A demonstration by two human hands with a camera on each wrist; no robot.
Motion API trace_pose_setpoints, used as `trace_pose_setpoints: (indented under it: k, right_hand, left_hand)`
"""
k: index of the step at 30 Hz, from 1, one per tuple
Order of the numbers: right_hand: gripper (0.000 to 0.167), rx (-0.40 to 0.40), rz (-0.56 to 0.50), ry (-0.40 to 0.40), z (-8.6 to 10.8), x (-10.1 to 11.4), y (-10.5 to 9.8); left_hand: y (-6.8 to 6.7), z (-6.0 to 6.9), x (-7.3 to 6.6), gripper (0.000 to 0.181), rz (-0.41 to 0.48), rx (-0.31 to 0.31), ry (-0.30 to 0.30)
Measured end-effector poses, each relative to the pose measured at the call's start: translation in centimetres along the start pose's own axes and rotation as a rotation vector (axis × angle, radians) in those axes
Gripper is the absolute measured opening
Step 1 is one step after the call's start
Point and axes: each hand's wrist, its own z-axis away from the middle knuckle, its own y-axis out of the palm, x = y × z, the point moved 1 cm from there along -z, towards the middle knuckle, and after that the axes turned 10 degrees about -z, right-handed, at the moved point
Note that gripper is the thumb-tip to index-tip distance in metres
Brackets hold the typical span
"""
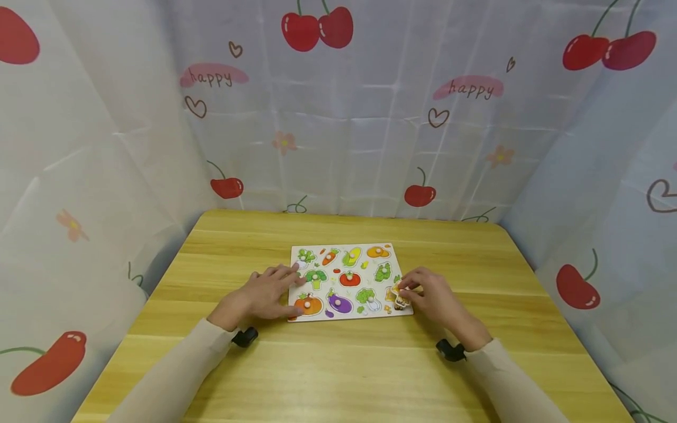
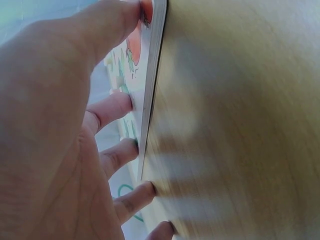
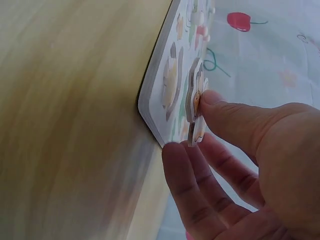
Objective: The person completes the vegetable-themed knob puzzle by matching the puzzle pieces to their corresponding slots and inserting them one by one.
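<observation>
A white puzzle board (image 1: 349,293) with pictured vegetable pieces, several with small round knobs, lies on the table. My left hand (image 1: 267,292) is spread over its left edge. The thumb and two fingertips touch the board there, and the other two fingertips reach past the edge to the tabletop. At the board's near right corner my right hand (image 1: 432,296) pinches a flat wooden piece (image 3: 194,97) that looks like orange-brown mushrooms. This piece is raised and tilted, apart from the board. Below it, an orange-printed recess (image 3: 171,82) shows in the right wrist view.
The pumpkin (image 1: 308,304), eggplant (image 1: 339,302), tomato (image 1: 349,279) and other vegetable pieces sit in the board. Under it is a light wooden table (image 1: 338,364). Cherry-printed curtains (image 1: 338,117) stand behind the table and on both sides.
</observation>
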Motion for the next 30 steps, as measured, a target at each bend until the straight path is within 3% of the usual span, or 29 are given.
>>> trace_pose_setpoints:
  k: [20, 30]
  right_hand:
    - [0.007, 0.071, 0.011, 0.009, -0.8, 0.2, 1.1]
    - [0.007, 0.101, 0.022, 0.056, -1.0, 0.4, 1.3]
  left_hand:
    - [-0.1, 0.1, 0.0, 0.085, -0.009, -0.014, 0.002]
    - [-0.3, 0.2, -0.2, 0.086, -0.004, -0.002, 0.005]
